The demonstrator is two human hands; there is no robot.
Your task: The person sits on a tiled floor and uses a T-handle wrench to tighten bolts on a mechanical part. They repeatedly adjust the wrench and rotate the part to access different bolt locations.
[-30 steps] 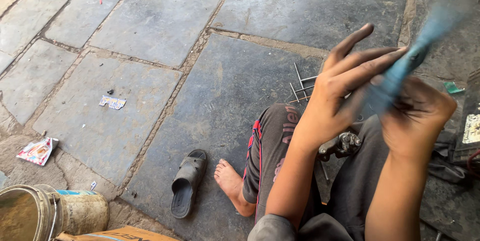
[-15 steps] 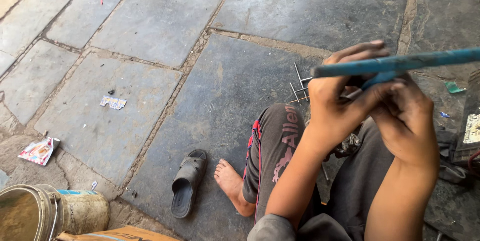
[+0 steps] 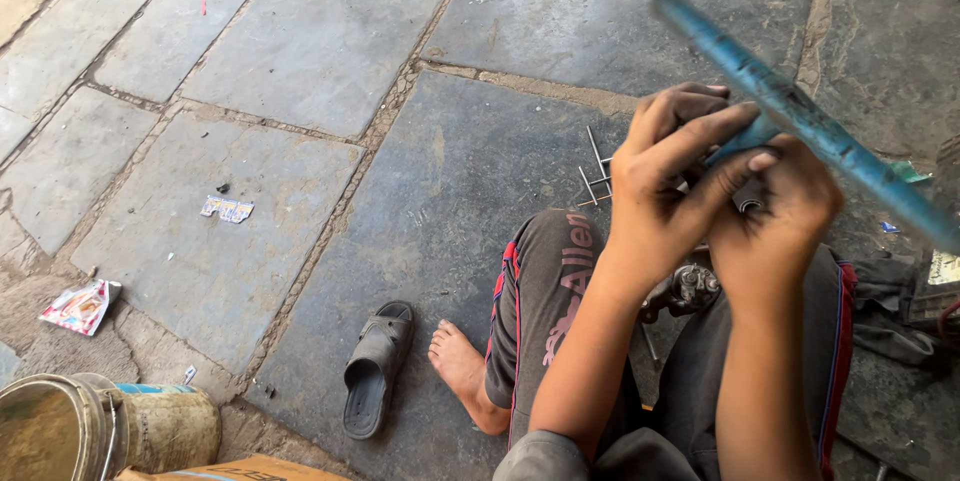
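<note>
A long blue-painted metal bar slants from upper left to lower right in front of me, scuffed and dirty. My left hand wraps its fingers over the bar's middle from the left. My right hand grips the same stretch from below, thumb against the bar. Both hands are dark with grime. Under them, between my knees, sits a small greasy metal part. I sit on the stone floor in dark trousers, my bare foot tucked in.
A black sandal lies beside my foot. Several thin metal rods lie on the slabs beyond my knee. A dirty bucket stands at lower left, with paper scraps nearby. Rags and clutter sit at right.
The blue bar has swung from upright, through level, to a downward slant to the right. My left hand's fingers have closed over it, and both hands have dropped slightly.
</note>
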